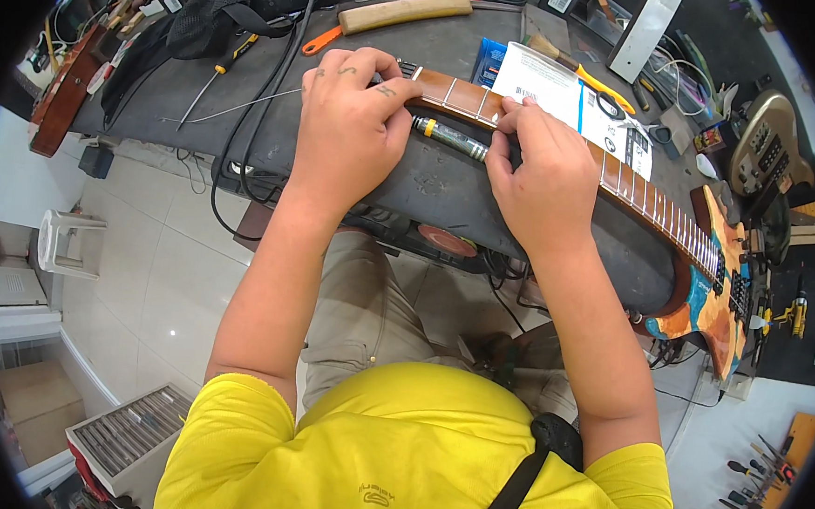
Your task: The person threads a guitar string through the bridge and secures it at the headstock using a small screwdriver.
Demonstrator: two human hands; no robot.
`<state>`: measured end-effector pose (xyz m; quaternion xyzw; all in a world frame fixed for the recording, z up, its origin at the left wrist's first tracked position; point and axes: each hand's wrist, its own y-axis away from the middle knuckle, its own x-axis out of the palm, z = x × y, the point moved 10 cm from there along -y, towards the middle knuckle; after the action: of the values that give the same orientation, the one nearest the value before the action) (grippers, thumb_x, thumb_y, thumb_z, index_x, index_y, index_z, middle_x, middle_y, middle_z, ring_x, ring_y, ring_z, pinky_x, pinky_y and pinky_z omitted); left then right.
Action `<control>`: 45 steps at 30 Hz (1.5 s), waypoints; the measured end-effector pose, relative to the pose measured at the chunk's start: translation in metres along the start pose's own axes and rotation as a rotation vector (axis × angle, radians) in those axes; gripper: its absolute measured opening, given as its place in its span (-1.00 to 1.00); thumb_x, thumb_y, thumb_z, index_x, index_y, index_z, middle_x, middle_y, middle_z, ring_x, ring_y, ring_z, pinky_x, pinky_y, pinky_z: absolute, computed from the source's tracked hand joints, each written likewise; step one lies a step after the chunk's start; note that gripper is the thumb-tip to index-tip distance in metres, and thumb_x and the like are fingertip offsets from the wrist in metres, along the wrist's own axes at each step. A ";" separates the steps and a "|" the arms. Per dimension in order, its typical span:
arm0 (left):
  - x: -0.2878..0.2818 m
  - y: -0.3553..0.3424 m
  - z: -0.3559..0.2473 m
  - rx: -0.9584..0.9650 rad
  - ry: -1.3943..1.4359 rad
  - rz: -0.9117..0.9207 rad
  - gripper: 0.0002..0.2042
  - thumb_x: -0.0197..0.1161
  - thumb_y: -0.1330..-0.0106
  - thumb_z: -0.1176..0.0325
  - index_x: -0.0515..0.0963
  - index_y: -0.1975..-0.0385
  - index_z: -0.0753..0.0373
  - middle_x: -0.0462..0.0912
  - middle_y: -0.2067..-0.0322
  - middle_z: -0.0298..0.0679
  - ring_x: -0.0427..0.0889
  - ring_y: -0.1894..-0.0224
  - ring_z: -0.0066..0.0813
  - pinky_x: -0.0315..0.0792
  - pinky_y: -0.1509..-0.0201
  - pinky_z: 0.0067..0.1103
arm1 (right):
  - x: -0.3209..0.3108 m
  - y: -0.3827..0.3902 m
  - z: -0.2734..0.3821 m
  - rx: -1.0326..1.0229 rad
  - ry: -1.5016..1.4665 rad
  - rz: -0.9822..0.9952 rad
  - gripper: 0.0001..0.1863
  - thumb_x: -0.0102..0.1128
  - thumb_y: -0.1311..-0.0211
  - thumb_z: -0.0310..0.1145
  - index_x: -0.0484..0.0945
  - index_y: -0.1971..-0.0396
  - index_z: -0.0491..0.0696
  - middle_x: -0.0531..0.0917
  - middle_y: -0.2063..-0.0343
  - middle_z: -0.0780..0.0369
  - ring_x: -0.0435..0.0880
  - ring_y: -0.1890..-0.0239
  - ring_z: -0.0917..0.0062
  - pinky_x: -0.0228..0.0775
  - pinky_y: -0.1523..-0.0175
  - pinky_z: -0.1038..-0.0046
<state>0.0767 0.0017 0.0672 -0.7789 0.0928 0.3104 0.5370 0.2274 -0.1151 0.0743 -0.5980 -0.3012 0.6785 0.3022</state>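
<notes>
An electric guitar lies across the bench, its fretted neck (649,202) slanting from upper middle to an orange-brown and blue body (703,305) at right. My left hand (356,111) is closed over the headstock end, fingers curled, hiding most of it. A thin wire (239,106) stretches leftward from beside this hand. Farther along the neck, my right hand (548,170) grips it with thumb and fingers near the fingerboard edge. Between my hands, just below the neck, lies a dark cylinder with a yellow band (447,137); its kind is unclear.
On the dark bench (430,183) are a screwdriver (221,70), a wooden-handled tool (405,14), black cables (273,88), a white printed package (553,86) and yellow-handled scissors (604,87). Another guitar body (771,146) stands at right. A white stool (70,241) is on the floor, left.
</notes>
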 end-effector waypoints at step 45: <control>-0.001 0.001 -0.012 0.042 -0.004 -0.005 -0.74 0.38 -0.20 0.59 0.86 0.14 0.27 0.78 0.20 -0.21 0.72 0.03 -0.10 0.62 -0.13 -0.27 | -0.004 -0.001 0.002 -0.018 -0.018 -0.027 -0.80 0.49 -0.18 -0.53 0.71 0.20 -0.16 0.84 0.25 0.03 0.88 0.03 0.11 0.68 -0.11 0.11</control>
<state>0.0802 -0.0092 0.0701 -0.7669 0.0961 0.3086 0.5544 0.2257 -0.1180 0.0776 -0.5904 -0.3182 0.6769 0.3033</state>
